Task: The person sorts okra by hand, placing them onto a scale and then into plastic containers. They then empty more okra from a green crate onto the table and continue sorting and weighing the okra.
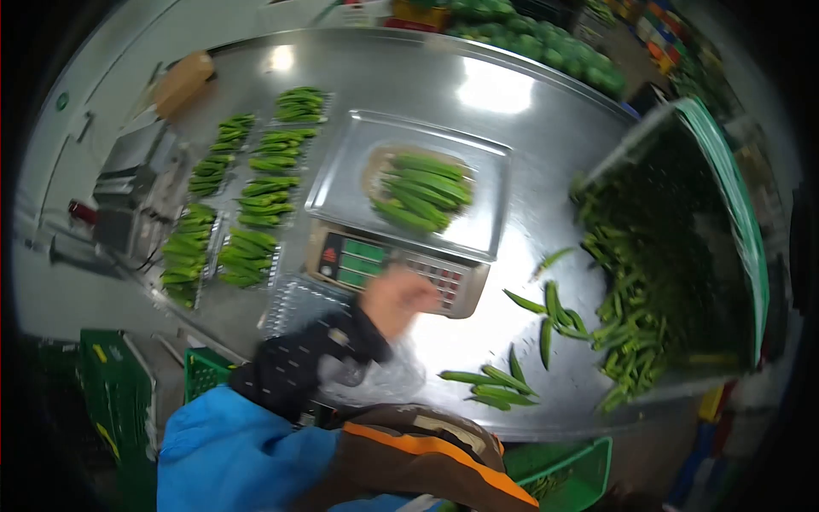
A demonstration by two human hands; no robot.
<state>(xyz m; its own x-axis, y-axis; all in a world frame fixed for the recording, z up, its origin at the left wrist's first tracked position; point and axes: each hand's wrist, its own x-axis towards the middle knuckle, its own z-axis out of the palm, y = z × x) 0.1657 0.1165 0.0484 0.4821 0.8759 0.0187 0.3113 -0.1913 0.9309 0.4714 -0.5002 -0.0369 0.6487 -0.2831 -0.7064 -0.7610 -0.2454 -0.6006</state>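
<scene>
My left hand point(397, 299) is over the front edge of the scale's keypad point(448, 282), reaching from the lower left in a black cuff. Motion blurs its fingers, so whether they hold anything is unclear. Behind it, a bunch of okra point(422, 192) lies on the scale's metal pan point(341, 183). Clear, crumpled plastic point(384, 380) lies below the wrist, and empty clear trays point(299, 307) are left of it. My right hand does not show.
Packed okra point(247, 252) stands in rows on the left of the steel table point(409, 72). At right, loose okra point(627, 324) spills from a tipped crate point(738, 213). A sealing machine point(132, 188) is far left; a green crate point(593, 478) is below the table edge.
</scene>
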